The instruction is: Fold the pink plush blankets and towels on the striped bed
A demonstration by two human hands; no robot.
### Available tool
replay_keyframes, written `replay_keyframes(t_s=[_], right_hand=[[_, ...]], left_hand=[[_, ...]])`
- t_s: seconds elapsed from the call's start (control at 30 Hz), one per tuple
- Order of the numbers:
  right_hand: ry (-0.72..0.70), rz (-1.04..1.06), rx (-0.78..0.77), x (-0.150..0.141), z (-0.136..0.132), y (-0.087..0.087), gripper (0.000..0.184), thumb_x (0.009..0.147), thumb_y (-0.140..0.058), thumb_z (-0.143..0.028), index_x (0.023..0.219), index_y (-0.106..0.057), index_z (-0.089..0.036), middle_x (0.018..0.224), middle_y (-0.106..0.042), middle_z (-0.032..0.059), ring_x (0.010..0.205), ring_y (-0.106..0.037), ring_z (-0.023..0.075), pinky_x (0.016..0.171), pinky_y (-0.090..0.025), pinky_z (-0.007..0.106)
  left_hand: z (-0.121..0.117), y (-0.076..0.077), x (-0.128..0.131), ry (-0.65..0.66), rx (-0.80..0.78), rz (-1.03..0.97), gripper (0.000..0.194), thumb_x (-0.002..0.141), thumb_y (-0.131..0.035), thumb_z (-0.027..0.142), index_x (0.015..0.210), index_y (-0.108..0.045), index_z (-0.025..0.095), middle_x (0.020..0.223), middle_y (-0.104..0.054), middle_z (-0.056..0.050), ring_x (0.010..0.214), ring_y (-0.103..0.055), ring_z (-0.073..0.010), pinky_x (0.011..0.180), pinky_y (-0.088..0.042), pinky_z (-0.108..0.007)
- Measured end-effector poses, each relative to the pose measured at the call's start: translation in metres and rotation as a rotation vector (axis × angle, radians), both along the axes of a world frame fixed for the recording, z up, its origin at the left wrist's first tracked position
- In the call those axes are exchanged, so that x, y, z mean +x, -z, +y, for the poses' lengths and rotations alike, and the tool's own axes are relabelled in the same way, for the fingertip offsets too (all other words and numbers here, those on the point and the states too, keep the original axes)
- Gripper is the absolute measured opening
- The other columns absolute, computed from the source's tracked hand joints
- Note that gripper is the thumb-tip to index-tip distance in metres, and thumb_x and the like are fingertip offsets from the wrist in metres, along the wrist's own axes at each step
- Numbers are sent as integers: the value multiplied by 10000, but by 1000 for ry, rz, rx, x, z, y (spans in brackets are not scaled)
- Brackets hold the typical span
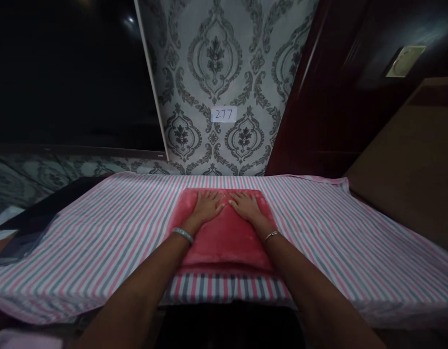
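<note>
A folded red plush cloth [227, 237], perhaps a blanket or towel, lies flat near the front edge of the table. Its layered fold shows along the near side. My left hand [208, 206] rests palm down on its far left part, fingers spread. Beside it, my right hand [245, 204] presses flat on the far right part, with its fingers spread too. The two thumbs point toward each other with a small gap between them. Neither hand grips the cloth.
A striped tablecloth [118, 232] covers the table. Dark flat items [31, 228] lie at the left end. A large cardboard box [413, 165] stands at the right. Behind are a big screen [74, 77], a patterned wall with a paper label [224, 114], and a dark red door [336, 97].
</note>
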State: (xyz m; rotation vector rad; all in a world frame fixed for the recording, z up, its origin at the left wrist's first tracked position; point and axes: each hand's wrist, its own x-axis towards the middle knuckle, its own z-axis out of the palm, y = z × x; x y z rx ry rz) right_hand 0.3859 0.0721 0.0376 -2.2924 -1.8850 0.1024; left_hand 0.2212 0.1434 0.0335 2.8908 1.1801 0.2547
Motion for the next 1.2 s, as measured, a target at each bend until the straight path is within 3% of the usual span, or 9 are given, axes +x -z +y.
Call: replay_keyframes(t_s=[0.13, 0.47, 0.6, 0.77, 0.9, 1.0, 1.1, 1.2], right_hand=[[4, 25, 79, 8, 4, 23, 513, 1056, -305, -453, 1528, -424, -293, 1604, -376, 48, 1482, -308, 289, 1199, -200, 560], [18, 63, 131, 9, 7, 31, 494, 1058, -333, -451, 1502, -462, -277, 1579, -420, 37, 1475, -318, 290, 1208, -174, 576], [-2, 42, 134, 8, 5, 28, 504, 1061, -327, -453, 1510, -448, -258, 1577, -422, 46, 1467, -330, 294, 1205, -175, 574], [-31, 2, 80, 12, -9, 6, 500, 1065, -310, -389, 1520, -434, -224, 1577, -419, 71, 1467, -341, 269, 1202, -226, 518], [-42, -75, 133, 23, -47, -6, 521, 1052, -333, -385, 1514, -444, -174, 1553, -442, 130, 1456, -362, 299, 1187, -255, 517], [-69, -73, 156, 25, -95, -1, 566, 1039, -346, -462, 1528, -428, -188, 1572, -406, 153, 1478, -313, 351, 1157, -282, 578], [-232, -63, 171, 17, -148, 15, 645, 1001, -399, -577, 1561, -365, -259, 1619, -331, 118, 1505, -250, 355, 1162, -268, 605], [-327, -68, 165, 11, -183, 32, 767, 941, -512, -608, 1593, -274, -281, 1654, -243, 113, 1518, -203, 365, 1164, -243, 641]], left_hand=[[13, 21, 0, 14, 23, -40, 565, 1015, -328, 499, 1521, -430, 269, 1590, -416, -83, 1474, -331, -356, 1189, -218, -638], [19, 26, 2, 0, 18, -26, 594, 1004, -334, 532, 1527, -416, 263, 1607, -385, -96, 1469, -340, -354, 1185, -217, -631], [15, 19, 3, -5, -29, -3, 626, 1004, -316, 547, 1551, -372, 249, 1634, -330, -93, 1491, -300, -356, 1196, -188, -631], [14, -5, -5, 13, -124, 108, 654, 1014, -282, 547, 1583, -292, 223, 1654, -278, -96, 1525, -225, -331, 1222, -104, -616], [9, -23, -40, -43, -25, 116, 672, 1005, -327, 556, 1545, -366, 158, 1619, -338, -165, 1507, -265, -351, 1211, -92, -635], [-15, -28, -81, 14, 16, 50, 675, 1012, -292, 562, 1551, -349, 159, 1631, -311, -167, 1529, -217, -335, 1215, -86, -634], [-52, -19, -122, 250, 13, 4, 743, 991, -323, 616, 1584, -269, 171, 1652, -265, -149, 1545, -176, -300, 1242, -111, -565], [-79, 4, -154, 428, 52, -5, 803, 937, -454, 652, 1583, -285, 205, 1657, -255, -135, 1545, -170, -320, 1246, -115, -565]])
